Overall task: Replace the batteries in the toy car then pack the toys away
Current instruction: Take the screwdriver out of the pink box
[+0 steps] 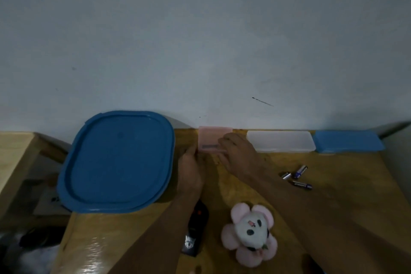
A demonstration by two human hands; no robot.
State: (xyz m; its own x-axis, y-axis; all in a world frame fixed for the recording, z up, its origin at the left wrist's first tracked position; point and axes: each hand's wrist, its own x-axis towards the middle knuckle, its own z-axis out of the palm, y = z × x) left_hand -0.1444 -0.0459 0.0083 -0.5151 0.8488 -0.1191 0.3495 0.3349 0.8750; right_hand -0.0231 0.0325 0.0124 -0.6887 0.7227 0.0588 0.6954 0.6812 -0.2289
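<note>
A small pink plastic case point(211, 137) stands against the wall at the back of the wooden table point(124, 238). My left hand point(189, 171) holds its left edge and my right hand point(235, 149) grips its right side and front. Three loose batteries point(297, 177) lie on the table to the right of my right forearm. A black toy car point(195, 233) lies near the front, partly hidden under my left forearm. Beside it sits a pink and white plush flower toy point(251, 233).
A large container with a blue lid point(115, 162) fills the table's left side. A clear plastic case point(280, 140) and a blue box point(347, 140) line the wall at the right. Left of the table is a gap with dark items on the floor.
</note>
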